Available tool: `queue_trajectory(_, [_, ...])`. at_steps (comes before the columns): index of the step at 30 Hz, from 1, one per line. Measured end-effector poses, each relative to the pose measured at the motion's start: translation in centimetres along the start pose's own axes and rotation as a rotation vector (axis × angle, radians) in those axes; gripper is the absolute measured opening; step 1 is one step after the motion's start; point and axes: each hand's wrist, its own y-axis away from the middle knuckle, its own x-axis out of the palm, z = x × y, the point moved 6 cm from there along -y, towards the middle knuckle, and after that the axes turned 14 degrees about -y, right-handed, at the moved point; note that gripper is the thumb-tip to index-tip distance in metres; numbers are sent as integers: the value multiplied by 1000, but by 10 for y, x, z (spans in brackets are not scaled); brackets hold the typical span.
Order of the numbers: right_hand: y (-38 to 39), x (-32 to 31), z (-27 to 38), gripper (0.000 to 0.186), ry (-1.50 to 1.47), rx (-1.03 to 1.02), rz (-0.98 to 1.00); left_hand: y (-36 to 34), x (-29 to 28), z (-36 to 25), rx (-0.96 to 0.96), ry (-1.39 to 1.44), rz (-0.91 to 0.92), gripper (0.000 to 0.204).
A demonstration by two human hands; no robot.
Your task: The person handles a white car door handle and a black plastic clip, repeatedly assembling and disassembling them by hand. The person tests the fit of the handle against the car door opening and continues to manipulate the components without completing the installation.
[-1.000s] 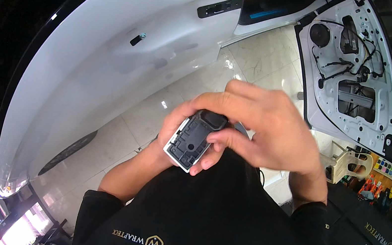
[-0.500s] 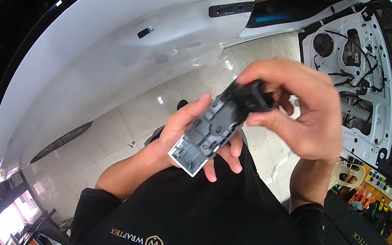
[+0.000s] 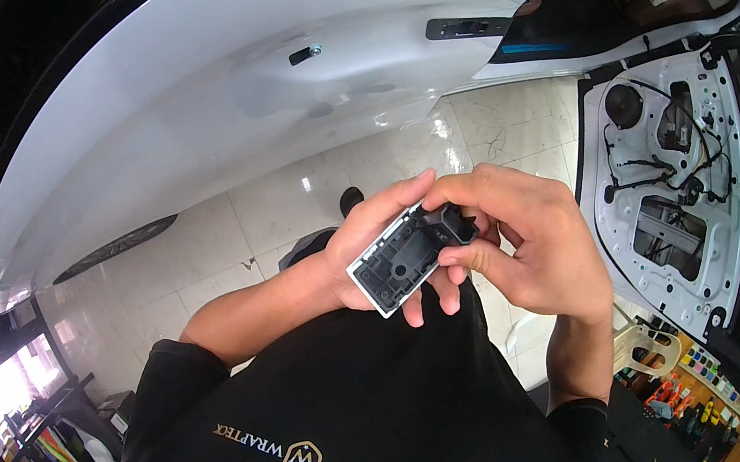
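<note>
My left hand [image 3: 357, 253] cradles a shallow, white-rimmed rectangular shell [image 3: 368, 291] from beneath, its thumb along the far left side and its fingertips showing past the near right side. Inside the shell lies a black moulded plastic insert [image 3: 400, 264] with ribs and round bosses. A raised black block rises at the insert's far end. My right hand [image 3: 530, 239] is closed around that block, thumb on the near side and index finger over the far edge. The shell's outer face and its far end are hidden by my hands.
A white car body panel [image 3: 220, 87] curves across the left, with a dark handle recess [image 3: 467, 28] and a small opening [image 3: 305, 55]. At right stands a stripped door [image 3: 653, 167] with exposed wiring. Tools hang near a pale plastic chair [image 3: 646, 350]. Tiled floor [image 3: 217, 243] lies below.
The black insert has slid down along the white-rimmed shell and now covers the near end that was bare. My right hand has moved down with it.
</note>
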Motion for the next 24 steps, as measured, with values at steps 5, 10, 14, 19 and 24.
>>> queue_trajectory(5, [-2,4,-3,42,24,-18,-40,-1,2,0,-18,91,28,73])
queue_trajectory(10, [-2,3,4,43,58,25,15,-2,0,2,-52,84,19,72])
queue_trajectory(14, [0,7,13,46,122,45,96,5,0,5,-60,83,-13,69])
queue_trajectory(19, [12,10,22,47,244,70,54,8,-2,1,-29,-229,-85,61])
queue_trajectory(24, [23,17,29,47,337,27,-36,9,5,-2,-29,-320,-139,55])
